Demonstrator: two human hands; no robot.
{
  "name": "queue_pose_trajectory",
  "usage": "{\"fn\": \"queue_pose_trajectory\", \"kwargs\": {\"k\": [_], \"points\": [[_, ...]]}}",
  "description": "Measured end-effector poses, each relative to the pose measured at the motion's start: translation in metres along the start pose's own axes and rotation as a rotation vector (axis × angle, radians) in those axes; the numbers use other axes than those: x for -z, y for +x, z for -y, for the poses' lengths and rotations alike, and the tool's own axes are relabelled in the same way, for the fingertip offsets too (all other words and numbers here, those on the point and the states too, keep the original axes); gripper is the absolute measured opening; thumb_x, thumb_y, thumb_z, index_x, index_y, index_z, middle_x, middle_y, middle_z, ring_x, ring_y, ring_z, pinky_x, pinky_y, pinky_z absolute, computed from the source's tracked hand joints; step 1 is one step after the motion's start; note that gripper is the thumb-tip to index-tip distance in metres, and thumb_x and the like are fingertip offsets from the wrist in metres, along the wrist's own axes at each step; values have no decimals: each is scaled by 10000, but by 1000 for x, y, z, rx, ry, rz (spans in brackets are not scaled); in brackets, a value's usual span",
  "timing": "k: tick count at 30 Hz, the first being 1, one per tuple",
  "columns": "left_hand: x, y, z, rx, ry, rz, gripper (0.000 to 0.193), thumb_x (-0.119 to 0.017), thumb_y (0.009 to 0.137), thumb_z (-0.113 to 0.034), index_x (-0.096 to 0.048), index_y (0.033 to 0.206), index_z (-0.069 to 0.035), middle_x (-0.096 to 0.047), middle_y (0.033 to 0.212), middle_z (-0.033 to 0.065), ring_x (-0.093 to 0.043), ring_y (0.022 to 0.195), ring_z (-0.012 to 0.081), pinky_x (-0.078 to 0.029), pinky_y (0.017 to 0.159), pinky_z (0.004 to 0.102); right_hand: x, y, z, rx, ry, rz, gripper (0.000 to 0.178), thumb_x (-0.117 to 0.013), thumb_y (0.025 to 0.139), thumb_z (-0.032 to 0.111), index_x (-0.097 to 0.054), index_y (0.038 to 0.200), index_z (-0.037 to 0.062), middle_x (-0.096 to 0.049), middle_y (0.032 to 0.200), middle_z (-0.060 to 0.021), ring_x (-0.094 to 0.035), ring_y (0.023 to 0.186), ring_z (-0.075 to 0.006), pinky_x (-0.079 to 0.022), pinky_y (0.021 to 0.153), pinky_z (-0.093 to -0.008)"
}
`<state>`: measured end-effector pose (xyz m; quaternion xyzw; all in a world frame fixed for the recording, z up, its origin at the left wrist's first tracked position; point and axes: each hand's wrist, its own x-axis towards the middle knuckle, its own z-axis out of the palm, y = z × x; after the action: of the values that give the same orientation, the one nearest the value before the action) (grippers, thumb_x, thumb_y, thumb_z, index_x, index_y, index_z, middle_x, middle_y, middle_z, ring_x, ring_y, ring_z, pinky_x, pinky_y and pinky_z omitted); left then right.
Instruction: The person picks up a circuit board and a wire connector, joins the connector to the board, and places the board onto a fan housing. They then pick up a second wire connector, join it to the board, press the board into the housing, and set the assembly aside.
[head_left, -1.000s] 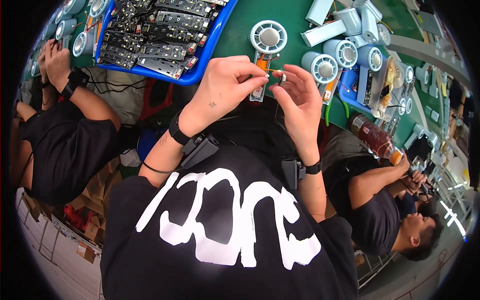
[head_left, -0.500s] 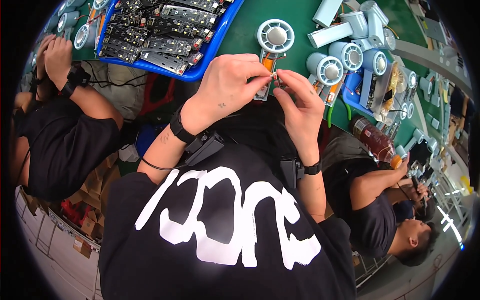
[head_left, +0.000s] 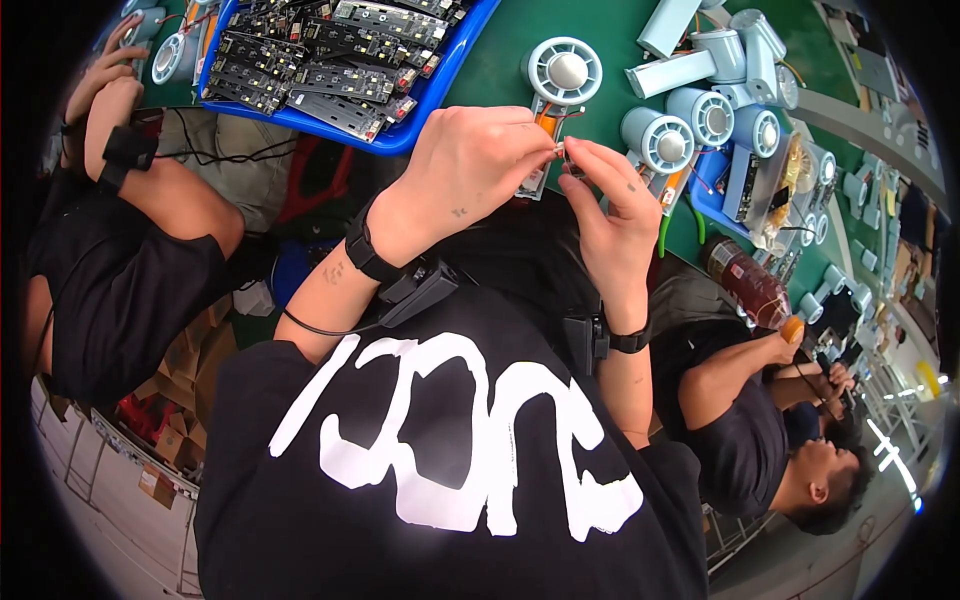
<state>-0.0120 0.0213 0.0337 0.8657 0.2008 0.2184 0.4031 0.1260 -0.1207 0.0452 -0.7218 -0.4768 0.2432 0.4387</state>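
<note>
My left hand [head_left: 465,165] and my right hand [head_left: 612,205] meet fingertip to fingertip, each in a pinch. Between them is a small wire connector [head_left: 560,150], mostly covered by the fingers. Just beyond stands a light-blue handheld fan body [head_left: 563,72] with a round grille and silver hub. Its handle is uncovered, showing an orange cell [head_left: 547,120] and thin red wire. The handle's lower end lies partly behind my left fingers.
A blue tray [head_left: 432,122] full of black circuit boards [head_left: 345,70] stands at the left. More fan bodies [head_left: 665,140] and loose light-blue housings [head_left: 675,75] lie to the right, near green-handled pliers [head_left: 662,232]. Co-workers sit on both sides; a bottle [head_left: 745,280] is on the right.
Both my hands have shifted slightly right, still pinched together at the connector. The left co-worker's hands have moved apart. The right co-worker's hand is lower at the bottle's cap.
</note>
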Motion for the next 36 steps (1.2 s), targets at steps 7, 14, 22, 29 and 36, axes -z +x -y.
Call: {"fn": "queue_pose_trajectory", "kwargs": {"k": [7, 14, 22, 29, 36], "points": [[-2, 1, 6, 20, -137, 19, 64, -737, 858, -86, -730, 862, -23, -636, 719, 84, -632, 621, 269, -478, 540, 359, -1, -2, -5, -76, 73, 0, 374, -714, 851, -92, -726, 1209, 16, -719, 1176, -113, -701, 976, -170, -554, 817, -267], [-1, 0, 1, -26, -31, 23, 127, -728, 854, -135, -680, 781, -43, -643, 717, 70, -651, 674, 310, -497, 558, 390, 0, -7, -5, -51, 19, -11, 395, -697, 865, -127, -714, 1238, 4, -724, 1157, -105, -688, 950, -131, -563, 810, -245], [1, 7, 3, -131, 56, -85, 130, -792, 804, -152, -720, 857, -58, -620, 753, 39, -645, 660, 233, -504, 560, 346, 0, -7, -9, -133, 277, -53, 366, -704, 862, -129, -709, 1217, -39, -743, 1148, -131, -702, 983, -146, -564, 858, -249], [1, 12, 18, -292, 106, 37, 97, -760, 788, -150, -694, 829, -91, -585, 718, 22, -650, 650, 227, -501, 539, 345, 7, -1, -6, -131, 190, 22, 303, -711, 858, -129, -737, 1149, -51, -748, 1138, -138, -706, 982, -150, -562, 860, -249], [12, 19, 16, -354, 137, 68, 95, -760, 789, -169, -691, 797, -105, -583, 711, 10, -645, 630, 218, -491, 518, 336, 12, 6, 2, -163, 177, 88, 310, -701, 859, -133, -727, 1157, -51, -753, 1113, -122, -704, 989, -149, -558, 868, -242]]}}
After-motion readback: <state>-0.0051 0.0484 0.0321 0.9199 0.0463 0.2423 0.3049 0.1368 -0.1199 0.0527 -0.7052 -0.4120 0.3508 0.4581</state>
